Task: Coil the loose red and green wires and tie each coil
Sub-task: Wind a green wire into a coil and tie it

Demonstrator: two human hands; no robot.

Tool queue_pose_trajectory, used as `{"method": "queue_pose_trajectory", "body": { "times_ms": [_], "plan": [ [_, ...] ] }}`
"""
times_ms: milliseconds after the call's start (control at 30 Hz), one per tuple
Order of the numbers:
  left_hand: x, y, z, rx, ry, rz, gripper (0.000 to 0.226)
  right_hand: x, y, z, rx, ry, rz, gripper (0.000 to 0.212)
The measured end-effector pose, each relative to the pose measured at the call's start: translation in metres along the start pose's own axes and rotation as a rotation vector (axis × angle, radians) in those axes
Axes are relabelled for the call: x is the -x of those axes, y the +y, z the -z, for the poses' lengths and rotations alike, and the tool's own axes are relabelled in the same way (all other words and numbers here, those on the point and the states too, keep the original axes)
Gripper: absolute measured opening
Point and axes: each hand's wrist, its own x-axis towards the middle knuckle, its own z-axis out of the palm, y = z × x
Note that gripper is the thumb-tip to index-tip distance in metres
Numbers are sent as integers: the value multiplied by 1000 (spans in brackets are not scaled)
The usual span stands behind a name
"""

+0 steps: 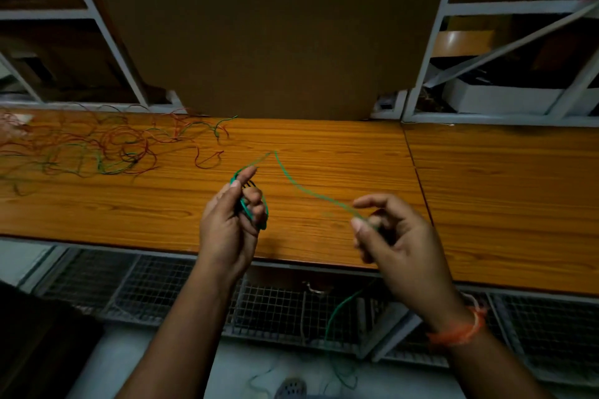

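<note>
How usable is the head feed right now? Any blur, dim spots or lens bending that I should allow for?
Head view: dim overall, shelves and corners near black; right hand and the free green wire smeared by motion blur; left hand and its green coil sharper; wire tangle soft and underlit; table edge and shelf frames bowed by the wide lens; mild sheen on the wood.

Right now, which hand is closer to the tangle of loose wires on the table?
Left. The left hand, holding the green coil, is just right of the tangle; the right hand is farther right, pinching the green wire's tail.
</note>
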Motion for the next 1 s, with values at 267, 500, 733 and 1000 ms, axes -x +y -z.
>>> {"method": "queue_pose_trajectory", "body": {
  "times_ms": [267, 500, 733, 1000],
  "plan": [
    [16, 25, -13, -231, -272, 195, 19, -6, 26, -5, 361, -298, -177, 59],
    [19, 37, -50, -343, -430, 298, 24, -23, 4, -34, -411, -322, -248, 58],
    [8, 65, -51, -47, -462, 418, 37, -18, 12, -47, -456, -123, -258, 7],
    [12, 73, -30, 144, -585, 307, 32, -41, 30, -16, -18, 293, 9, 11]
  ]
}}
